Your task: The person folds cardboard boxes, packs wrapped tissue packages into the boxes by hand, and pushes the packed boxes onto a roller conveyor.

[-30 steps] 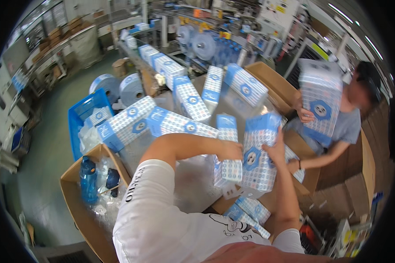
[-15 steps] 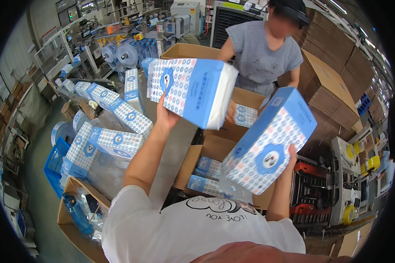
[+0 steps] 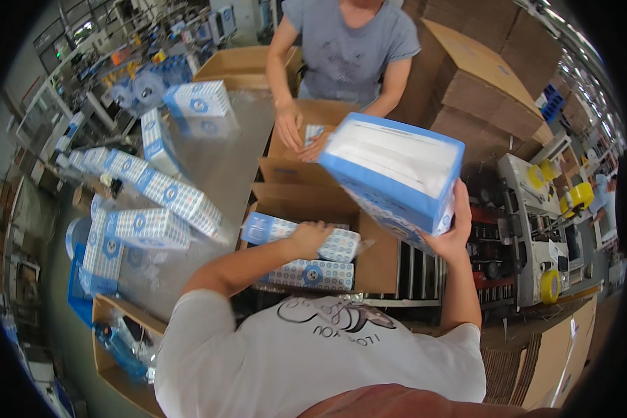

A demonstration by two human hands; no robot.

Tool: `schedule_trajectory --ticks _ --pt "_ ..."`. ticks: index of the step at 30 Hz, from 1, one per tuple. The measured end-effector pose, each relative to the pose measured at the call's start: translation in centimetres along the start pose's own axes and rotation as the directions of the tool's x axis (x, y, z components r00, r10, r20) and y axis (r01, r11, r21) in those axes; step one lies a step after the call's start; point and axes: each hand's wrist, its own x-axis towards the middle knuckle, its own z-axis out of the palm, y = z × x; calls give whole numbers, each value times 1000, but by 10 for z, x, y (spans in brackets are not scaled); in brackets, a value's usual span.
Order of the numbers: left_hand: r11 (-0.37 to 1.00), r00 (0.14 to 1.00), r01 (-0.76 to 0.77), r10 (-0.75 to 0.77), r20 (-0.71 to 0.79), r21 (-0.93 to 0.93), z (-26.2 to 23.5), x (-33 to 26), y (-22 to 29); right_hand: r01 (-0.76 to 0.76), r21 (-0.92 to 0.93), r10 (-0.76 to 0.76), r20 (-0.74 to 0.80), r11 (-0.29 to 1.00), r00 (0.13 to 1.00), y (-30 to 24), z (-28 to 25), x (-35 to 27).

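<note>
Right hand: grip pinching large pack, raised over carton, far-right corner. Left hand lies on second pack inside, blue end by left edge; can't tell if that grip's pinching.

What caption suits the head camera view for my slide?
Left hand on one blue-and-white pack at an open carton, right hand holding another pack aloft.

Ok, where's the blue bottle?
Head view, lower left: the blue bottle is in the open cardboard box, left of the white sleeve, near the blue bin.
</note>
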Motion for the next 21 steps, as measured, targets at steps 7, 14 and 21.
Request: schedule_trajectory --ticks 7,14,21 --pt "996 992 4 7 123 -87 69 -11 -11 56 4 -47 600 998 799 25 170 -14" --pt "910 923 -365 325 -206 -197 52 -47 -62 -123 -73 141 655 990 742 89 288 -109" --pt "953 865 68 -204 -458 -296 85 -71 -131 -421 -767 772 148 484 618 88 181 -190"
